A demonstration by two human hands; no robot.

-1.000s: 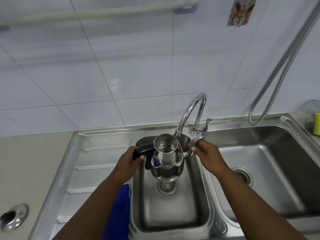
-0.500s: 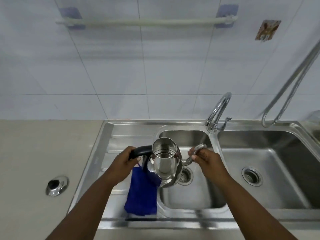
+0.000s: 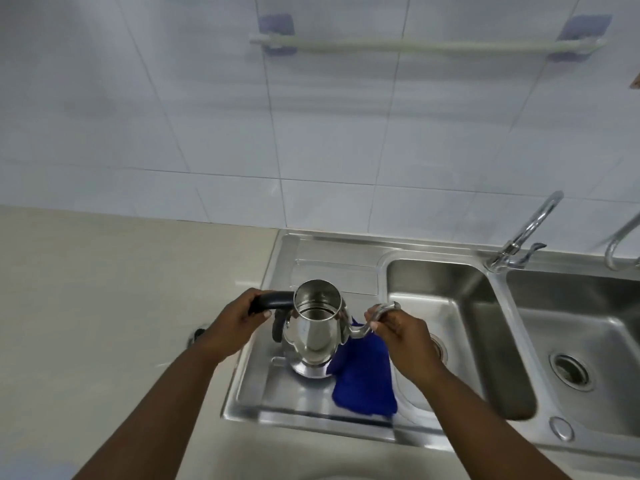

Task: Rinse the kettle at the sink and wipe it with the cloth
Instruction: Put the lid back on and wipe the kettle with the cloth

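A shiny steel kettle (image 3: 313,336) with no lid stands upright over the sink's draining board (image 3: 311,268), its base at or just above the steel. My left hand (image 3: 235,323) grips its black handle. My right hand (image 3: 394,332) pinches the curved spout. A blue cloth (image 3: 363,382) lies on the draining board just right of the kettle, partly under my right hand and reaching the edge of the small basin (image 3: 460,306).
A chrome tap (image 3: 523,233) stands between the small basin and a larger basin (image 3: 588,323) on the right, with a metal hose (image 3: 620,247) beside it. Beige countertop (image 3: 121,289) lies to the left. A towel rail (image 3: 426,45) hangs on the tiled wall.
Both hands have carried the kettle left, from over the small basin to the draining board. The view has swung left with it, and the cloth now lies right of the kettle.
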